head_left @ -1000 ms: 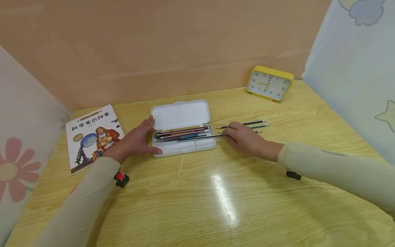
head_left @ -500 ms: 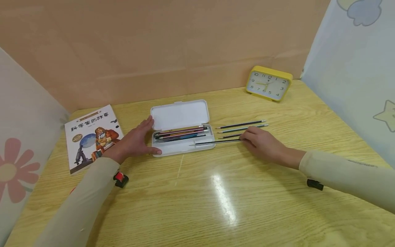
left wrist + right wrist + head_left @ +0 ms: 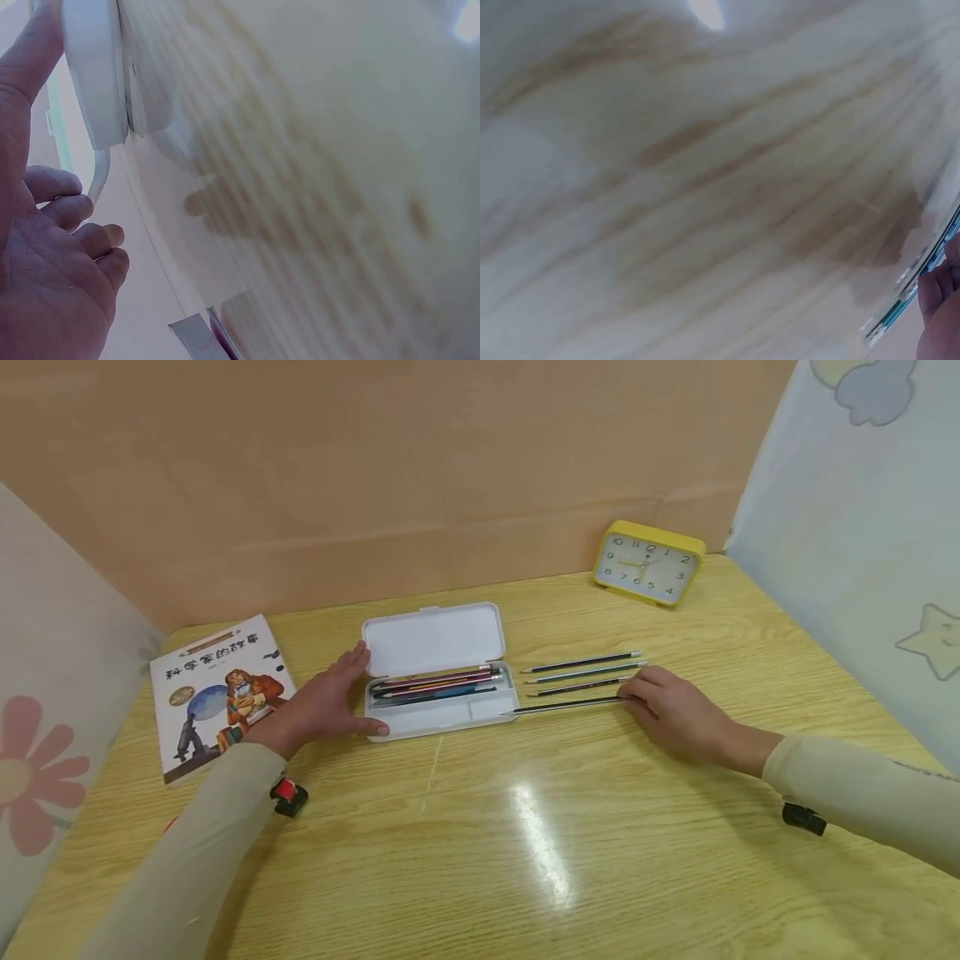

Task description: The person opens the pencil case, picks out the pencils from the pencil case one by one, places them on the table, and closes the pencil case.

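A white pencil case (image 3: 420,727) lies with its lid folded back, and several pencils (image 3: 438,682) fill its back compartment. At its left end my left hand (image 3: 321,703) is spread, thumb on the near corner and fingers by the lid. The left wrist view shows that thumb (image 3: 34,56) along the case's side. My right hand (image 3: 678,718) pinches the right end of a dark striped pencil (image 3: 566,705), whose pale tip overlaps the case's right edge. Behind it, three more pencils (image 3: 585,676) lie side by side on the table. In the right wrist view, only part of the hand (image 3: 941,315) shows.
On the left, a book (image 3: 217,693) with an illustrated cover lies partly behind the left forearm. A yellow alarm clock (image 3: 649,562) stands at the back right. Walls border the wooden table (image 3: 480,860) at the back and both sides.
My right hand has moved right and slightly toward me, drawing the dark pencil off the pencils in the case to a place in front of the three others. My left hand stays put.
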{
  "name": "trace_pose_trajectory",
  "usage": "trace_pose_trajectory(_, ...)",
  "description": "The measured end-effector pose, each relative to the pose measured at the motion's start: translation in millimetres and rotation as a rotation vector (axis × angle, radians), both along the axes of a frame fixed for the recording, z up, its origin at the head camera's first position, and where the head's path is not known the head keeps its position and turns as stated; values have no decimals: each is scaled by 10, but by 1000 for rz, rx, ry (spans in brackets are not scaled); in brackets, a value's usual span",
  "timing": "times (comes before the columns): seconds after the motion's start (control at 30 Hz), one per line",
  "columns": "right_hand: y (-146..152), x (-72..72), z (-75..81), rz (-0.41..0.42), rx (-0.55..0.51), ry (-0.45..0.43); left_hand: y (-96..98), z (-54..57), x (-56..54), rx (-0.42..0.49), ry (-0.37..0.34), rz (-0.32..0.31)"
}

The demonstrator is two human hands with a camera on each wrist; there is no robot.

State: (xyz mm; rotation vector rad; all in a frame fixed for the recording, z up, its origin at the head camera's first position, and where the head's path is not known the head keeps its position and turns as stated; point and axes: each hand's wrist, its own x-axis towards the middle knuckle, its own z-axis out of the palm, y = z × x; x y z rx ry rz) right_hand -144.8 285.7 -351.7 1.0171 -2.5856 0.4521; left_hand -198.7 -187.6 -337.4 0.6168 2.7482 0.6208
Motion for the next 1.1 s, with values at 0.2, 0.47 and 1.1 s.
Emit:
trace_pose_trajectory(0.2, 108, -33, -27, -24, -1, 3, -31, 17, 17, -9, -1, -1)
trace_pose_trajectory(0.47, 227, -77, -41, -39, 9, 11, -24, 7, 14, -11, -1, 0)
trace_pose_trajectory(1.1, 361, -150, -75, -44, 44, 22, 3, -4, 2, -9, -1, -6)
